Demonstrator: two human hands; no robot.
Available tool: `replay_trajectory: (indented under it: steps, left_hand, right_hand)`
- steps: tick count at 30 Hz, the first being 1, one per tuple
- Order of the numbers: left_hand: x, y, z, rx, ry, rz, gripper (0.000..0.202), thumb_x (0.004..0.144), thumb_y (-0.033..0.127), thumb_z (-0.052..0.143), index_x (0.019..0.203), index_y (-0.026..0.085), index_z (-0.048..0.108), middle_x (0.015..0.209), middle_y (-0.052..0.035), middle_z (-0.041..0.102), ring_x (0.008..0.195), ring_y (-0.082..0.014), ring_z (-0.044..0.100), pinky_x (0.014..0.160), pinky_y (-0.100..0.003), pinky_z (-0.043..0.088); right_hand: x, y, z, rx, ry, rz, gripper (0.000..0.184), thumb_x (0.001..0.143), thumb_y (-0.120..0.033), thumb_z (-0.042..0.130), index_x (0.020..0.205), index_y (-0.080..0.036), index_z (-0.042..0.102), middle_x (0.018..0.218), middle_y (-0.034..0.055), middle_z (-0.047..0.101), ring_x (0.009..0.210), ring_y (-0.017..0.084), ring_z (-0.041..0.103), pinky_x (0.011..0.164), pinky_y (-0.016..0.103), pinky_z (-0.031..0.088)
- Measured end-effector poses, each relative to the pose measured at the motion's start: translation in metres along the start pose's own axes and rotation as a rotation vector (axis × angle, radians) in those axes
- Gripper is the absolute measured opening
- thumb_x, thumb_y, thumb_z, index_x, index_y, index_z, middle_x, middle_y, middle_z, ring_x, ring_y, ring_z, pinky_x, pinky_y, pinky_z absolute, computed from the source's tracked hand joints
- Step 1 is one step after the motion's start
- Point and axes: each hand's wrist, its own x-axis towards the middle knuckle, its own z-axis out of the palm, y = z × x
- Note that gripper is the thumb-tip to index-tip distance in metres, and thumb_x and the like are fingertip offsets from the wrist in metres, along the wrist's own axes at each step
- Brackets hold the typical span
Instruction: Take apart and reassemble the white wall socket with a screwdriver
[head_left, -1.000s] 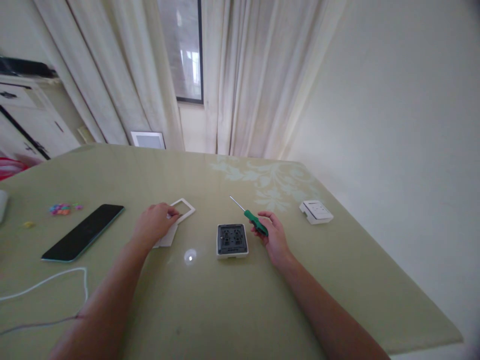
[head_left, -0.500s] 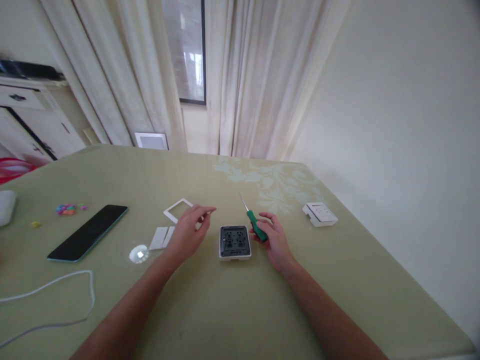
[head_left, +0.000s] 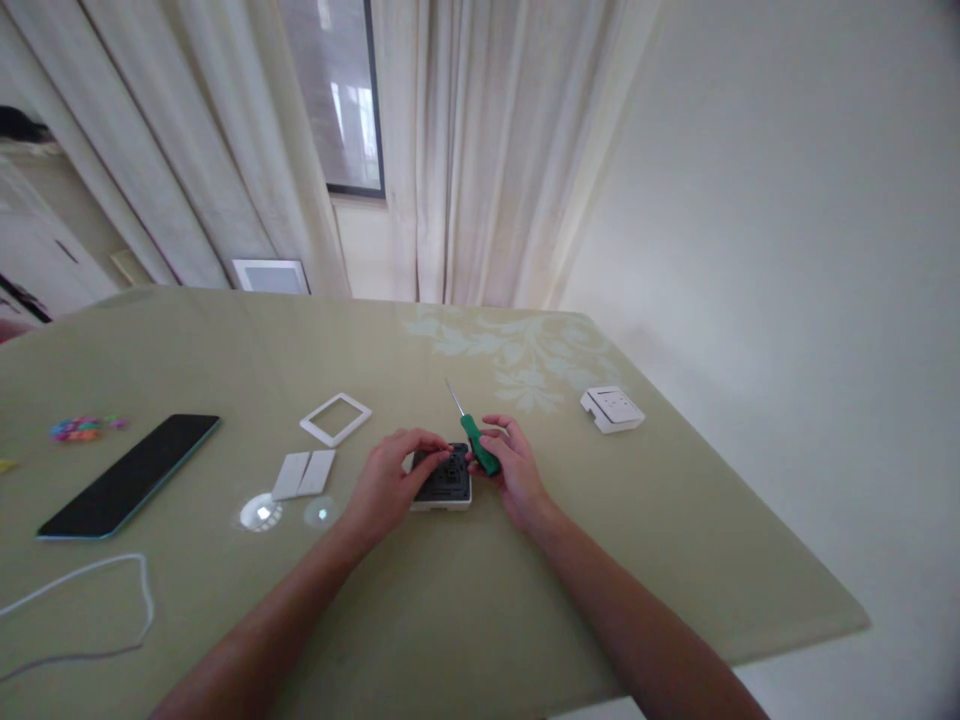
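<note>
A white wall-switch base with a dark inside (head_left: pixel 444 484) lies on the green table (head_left: pixel 480 600). My left hand (head_left: pixel 391 482) rests on its left side, fingers curled over its top edge. My right hand (head_left: pixel 511 470) is closed round a green-handled screwdriver (head_left: pixel 475 448), whose metal tip points up and away to the left, and also touches the base's right edge. A white square frame (head_left: pixel 335 418) and two white rocker plates (head_left: pixel 303 473) lie to the left of the base.
A second white switch (head_left: pixel 611 408) sits at the right near the table's edge. A black phone (head_left: pixel 127 475), a white cable (head_left: pixel 90 600) and small coloured bits (head_left: pixel 79 430) lie at the left. Curtains and a wall stand behind.
My left hand left the white frame and rocker plates and moved right onto the switch base. My right hand brought the screwdriver closer to the base.
</note>
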Motion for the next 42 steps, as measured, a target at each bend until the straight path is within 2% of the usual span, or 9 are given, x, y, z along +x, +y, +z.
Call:
replay_trajectory:
  steps: [2, 14, 22, 26, 30, 32, 35, 38, 42]
  left_hand:
    - [0.001, -0.001, 0.004, 0.023, -0.015, 0.044, 0.017, 0.1, 0.037, 0.071, 0.095, 0.027, 0.083, 0.09, -0.0025, 0.084, 0.086, -0.022, 0.074, 0.084, -0.037, 0.055]
    - [0.0, 0.004, 0.015, 0.225, -0.198, 0.18, 0.022, 0.101, 0.018, 0.068, 0.109, 0.029, 0.086, 0.101, -0.005, 0.084, 0.092, -0.0231, 0.068, 0.087, -0.039, 0.049]
    - [-0.003, 0.017, 0.019, 0.27, -0.153, 0.139, 0.011, 0.095, 0.02, 0.073, 0.096, 0.026, 0.081, 0.097, -0.0045, 0.081, 0.09, -0.0251, 0.067, 0.087, -0.042, 0.049]
    - [-0.002, 0.021, 0.022, 0.232, -0.101, 0.027, 0.008, 0.09, 0.021, 0.079, 0.089, 0.028, 0.082, 0.103, -0.0046, 0.078, 0.1, -0.0273, 0.067, 0.094, -0.046, 0.048]
    - [-0.003, 0.021, 0.025, 0.261, -0.106, -0.043, 0.009, 0.089, 0.021, 0.081, 0.085, 0.028, 0.082, 0.105, -0.0031, 0.079, 0.105, -0.0285, 0.067, 0.095, -0.048, 0.043]
    - [-0.005, 0.02, 0.026, 0.284, -0.112, -0.001, 0.008, 0.091, 0.022, 0.081, 0.088, 0.028, 0.082, 0.107, -0.0027, 0.079, 0.106, -0.0277, 0.067, 0.095, -0.047, 0.042]
    - [-0.008, 0.016, 0.023, 0.357, -0.124, 0.148, 0.005, 0.097, 0.027, 0.079, 0.092, 0.027, 0.081, 0.108, -0.0032, 0.079, 0.104, -0.0255, 0.066, 0.095, -0.046, 0.041]
    - [-0.009, 0.012, 0.018, 0.41, -0.151, 0.299, 0.012, 0.103, 0.034, 0.073, 0.099, 0.026, 0.081, 0.109, -0.0041, 0.08, 0.103, -0.0236, 0.067, 0.096, -0.044, 0.043]
    - [-0.008, 0.009, 0.013, 0.455, -0.169, 0.424, 0.016, 0.106, 0.037, 0.069, 0.102, 0.026, 0.081, 0.107, -0.004, 0.081, 0.102, -0.0232, 0.068, 0.097, -0.044, 0.044]
  right_hand:
    - [0.001, 0.001, 0.0, 0.0, 0.013, -0.011, 0.048, 0.071, -0.038, 0.083, 0.112, -0.026, 0.061, 0.093, -0.0022, 0.073, 0.073, 0.017, 0.071, 0.064, 0.031, 0.058]
    - [0.005, 0.002, -0.001, 0.006, 0.082, -0.068, 0.044, 0.074, -0.037, 0.08, 0.112, -0.025, 0.061, 0.09, -0.0029, 0.073, 0.071, 0.015, 0.071, 0.066, 0.029, 0.054]
    - [0.005, 0.002, 0.0, -0.007, 0.093, -0.072, 0.042, 0.076, -0.038, 0.08, 0.111, -0.024, 0.063, 0.091, -0.0022, 0.072, 0.072, 0.015, 0.071, 0.067, 0.029, 0.052]
    - [0.004, 0.002, 0.001, -0.017, 0.088, -0.069, 0.043, 0.075, -0.037, 0.08, 0.112, -0.024, 0.063, 0.092, -0.0015, 0.073, 0.072, 0.016, 0.071, 0.067, 0.029, 0.051]
    - [0.005, 0.001, 0.002, -0.023, 0.086, -0.071, 0.043, 0.074, -0.039, 0.08, 0.11, -0.024, 0.063, 0.089, -0.0026, 0.073, 0.07, 0.015, 0.069, 0.067, 0.029, 0.051]
    - [0.005, 0.001, 0.002, -0.025, 0.082, -0.073, 0.042, 0.074, -0.039, 0.08, 0.11, -0.024, 0.063, 0.087, -0.0031, 0.073, 0.07, 0.015, 0.069, 0.067, 0.029, 0.052]
    - [0.004, 0.001, 0.002, -0.028, 0.079, -0.074, 0.042, 0.074, -0.039, 0.081, 0.109, -0.025, 0.063, 0.087, -0.0033, 0.073, 0.07, 0.015, 0.068, 0.068, 0.03, 0.052]
    - [0.004, 0.001, 0.001, -0.028, 0.082, -0.07, 0.042, 0.073, -0.039, 0.082, 0.108, -0.025, 0.064, 0.088, -0.0026, 0.074, 0.071, 0.016, 0.068, 0.067, 0.029, 0.052]
    - [0.006, 0.0, -0.001, -0.026, 0.097, -0.072, 0.041, 0.073, -0.039, 0.082, 0.108, -0.025, 0.065, 0.089, -0.001, 0.075, 0.073, 0.017, 0.07, 0.066, 0.029, 0.052]
